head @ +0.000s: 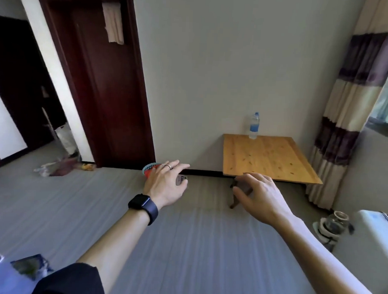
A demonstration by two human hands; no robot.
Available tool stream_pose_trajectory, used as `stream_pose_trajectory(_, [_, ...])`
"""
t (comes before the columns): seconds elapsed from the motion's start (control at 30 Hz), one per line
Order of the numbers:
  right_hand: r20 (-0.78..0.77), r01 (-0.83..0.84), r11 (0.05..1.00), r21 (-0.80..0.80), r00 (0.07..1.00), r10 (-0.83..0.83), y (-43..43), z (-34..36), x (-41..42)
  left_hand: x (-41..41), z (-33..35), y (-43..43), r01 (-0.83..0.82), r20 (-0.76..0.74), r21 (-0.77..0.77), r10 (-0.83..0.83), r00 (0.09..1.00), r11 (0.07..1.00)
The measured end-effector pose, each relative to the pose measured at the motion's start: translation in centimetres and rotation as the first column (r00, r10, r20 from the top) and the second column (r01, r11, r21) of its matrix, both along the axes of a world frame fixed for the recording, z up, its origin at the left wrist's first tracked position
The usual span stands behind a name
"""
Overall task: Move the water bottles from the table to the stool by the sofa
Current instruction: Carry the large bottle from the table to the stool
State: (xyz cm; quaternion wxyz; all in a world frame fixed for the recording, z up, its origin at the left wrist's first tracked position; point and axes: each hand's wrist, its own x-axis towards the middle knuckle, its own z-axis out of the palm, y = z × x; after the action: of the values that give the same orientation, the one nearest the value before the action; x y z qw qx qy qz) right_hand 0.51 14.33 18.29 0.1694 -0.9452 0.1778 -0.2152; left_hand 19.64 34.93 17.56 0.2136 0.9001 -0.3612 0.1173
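The bottle (254, 126) stands upright at the rear edge of the table (270, 159). Its blue label is unreadable. The right hand (262, 194) is empty, fingers relaxed. The left hand (164, 183) has straight fingers; whether its thumb holds the grey item (181, 180) cannot be told.

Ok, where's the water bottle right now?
Head view, right of centre: the water bottle stands upright at the far edge of the wooden table, by the wall.

Under the table (268, 159), legs (233, 205) mostly hidden behind the right hand (264, 194); left of the table, red-and-blue basket (149, 167) half covered by the left hand (164, 183), grey object (181, 180) beside its thumb unidentifiable; right of the table, white box (380, 232) cut off by frame edge.
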Motion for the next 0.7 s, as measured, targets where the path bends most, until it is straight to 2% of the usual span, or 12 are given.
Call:
stream_pose_trajectory(0.43, [-0.025, 0.042, 0.998, 0.051, 0.999, -0.040, -18.2, -0.8, 27.8, 29.6, 0.6, -18.0, 0.056, -0.001, 0.056, -0.056, 0.998, 0.997])
stream_pose_trajectory(0.7, [-0.044, 0.090, 0.993, 0.071, 0.995, -0.088, -32.4, -3.4, 43.4, 45.2, -2.4, -32.8, 0.121, -0.045, 0.101, -0.117, 0.992, 0.987])
